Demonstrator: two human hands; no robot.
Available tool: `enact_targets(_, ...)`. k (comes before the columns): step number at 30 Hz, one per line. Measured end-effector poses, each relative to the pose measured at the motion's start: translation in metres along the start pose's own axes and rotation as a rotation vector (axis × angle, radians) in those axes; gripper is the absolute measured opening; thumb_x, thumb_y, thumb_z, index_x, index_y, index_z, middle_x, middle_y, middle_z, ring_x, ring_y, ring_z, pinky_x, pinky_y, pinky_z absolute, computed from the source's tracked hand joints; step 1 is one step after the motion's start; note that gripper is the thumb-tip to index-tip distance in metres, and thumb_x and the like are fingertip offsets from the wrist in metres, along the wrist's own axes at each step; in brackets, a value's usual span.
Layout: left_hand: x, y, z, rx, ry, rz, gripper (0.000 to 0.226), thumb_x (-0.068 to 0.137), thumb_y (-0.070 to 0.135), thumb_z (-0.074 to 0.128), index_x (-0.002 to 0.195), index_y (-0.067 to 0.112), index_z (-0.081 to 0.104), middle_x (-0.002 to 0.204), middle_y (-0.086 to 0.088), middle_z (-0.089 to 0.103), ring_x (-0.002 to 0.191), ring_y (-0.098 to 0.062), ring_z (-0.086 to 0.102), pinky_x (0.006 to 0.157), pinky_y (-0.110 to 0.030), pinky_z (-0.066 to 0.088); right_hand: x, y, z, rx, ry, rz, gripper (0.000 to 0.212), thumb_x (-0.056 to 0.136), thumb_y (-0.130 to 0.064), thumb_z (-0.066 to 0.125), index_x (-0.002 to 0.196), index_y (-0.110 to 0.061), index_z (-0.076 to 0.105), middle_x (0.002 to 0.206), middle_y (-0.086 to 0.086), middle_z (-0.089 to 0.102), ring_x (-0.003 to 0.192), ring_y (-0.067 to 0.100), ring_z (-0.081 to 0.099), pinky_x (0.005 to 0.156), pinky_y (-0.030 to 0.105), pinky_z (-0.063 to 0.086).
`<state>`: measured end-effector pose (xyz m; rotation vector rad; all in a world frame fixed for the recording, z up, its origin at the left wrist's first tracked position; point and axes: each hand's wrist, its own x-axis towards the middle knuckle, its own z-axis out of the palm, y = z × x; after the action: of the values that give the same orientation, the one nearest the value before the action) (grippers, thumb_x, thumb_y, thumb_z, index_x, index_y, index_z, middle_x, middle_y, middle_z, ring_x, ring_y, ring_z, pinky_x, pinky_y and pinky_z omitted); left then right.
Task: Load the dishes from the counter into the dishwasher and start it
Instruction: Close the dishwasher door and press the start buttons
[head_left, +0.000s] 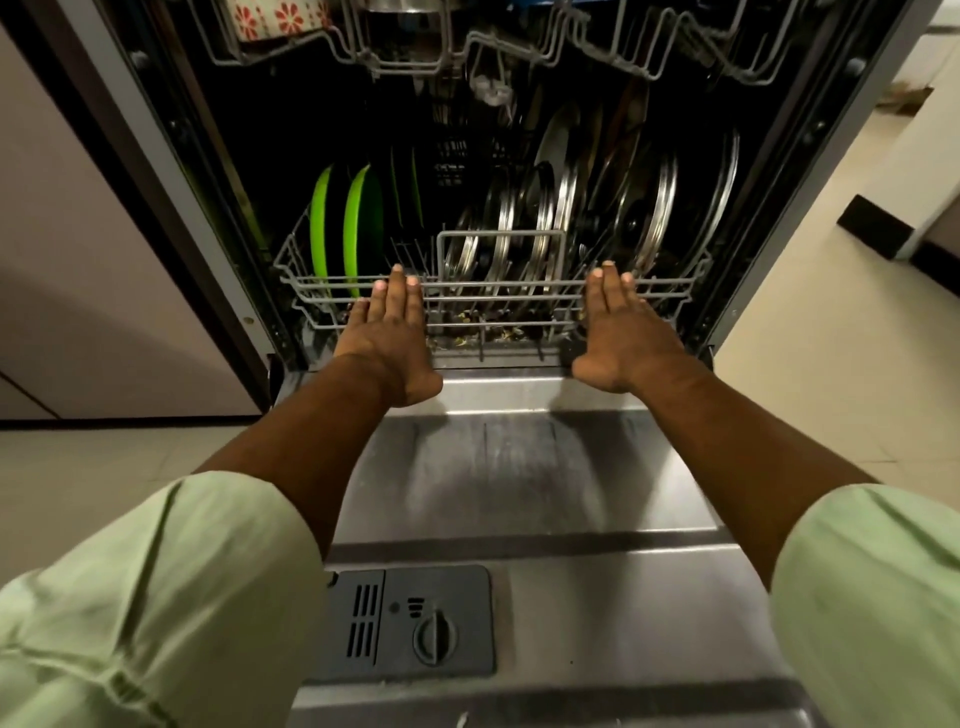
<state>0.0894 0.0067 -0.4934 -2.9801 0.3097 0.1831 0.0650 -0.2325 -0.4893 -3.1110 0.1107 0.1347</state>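
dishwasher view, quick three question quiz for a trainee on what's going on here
1. True or false: the left hand and right hand reach the lower rack with straight fingers, holding nothing.
2. The green plates stand in the rack's: A left side, B right side, C middle.
3. Fill in: the dishwasher door is ____.
Key: 1 true; 2 A; 3 open.

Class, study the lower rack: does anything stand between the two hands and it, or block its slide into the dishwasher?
Nothing visible does. The left hand and right hand lie flat against the lower rack at its front rim, and no obstacle shows on its path inward.
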Motion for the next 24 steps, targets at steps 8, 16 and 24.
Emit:
enact_targets(8,-0.017,-0.004,-0.016,0.072,-0.01,0.008,0.089,0.096,0.049,0.041,0.156,0.011,-0.014,0.164,-0.01,-0.019,0.152,-0.029,-0.011,0.122,-0.051,-0.004,-0.02,-0.011,-0.014,-0.099,-0.013,0.042,0.089,0.097,-0.043,0.048,0.155,-0.013,-0.012,0.163,0.009,-0.015,0.15,0.031,-0.011,0.122,0.045,0.0)
enact_targets(16,-0.128,0.025,-0.033,0.01,0.039,0.093,0.075,0.101,0.051,0.033,0.158,0.018,-0.003,0.165,-0.011,-0.014,0.152,-0.032,-0.008,0.12,-0.05,-0.006,-0.129,-0.034,-0.011,0.047,0.113,-0.101,0.078,0.095,-0.051,0.05,0.152,-0.003,0.026,0.159,0.02,0.02,0.148,0.037,0.017,0.12,0.048,0.014)
enact_targets(24,-0.216,0.051,-0.068,0.002,-0.07,0.15,0.075,0.103,0.051,0.029,0.157,0.017,-0.01,0.163,-0.012,-0.021,0.151,-0.031,-0.013,0.122,-0.049,-0.006,-0.218,-0.015,-0.042,0.01,-0.055,-0.133,0.079,0.1,-0.057,0.031,0.157,-0.011,0.002,0.164,0.01,-0.004,0.151,0.029,-0.006,0.123,0.042,-0.004)
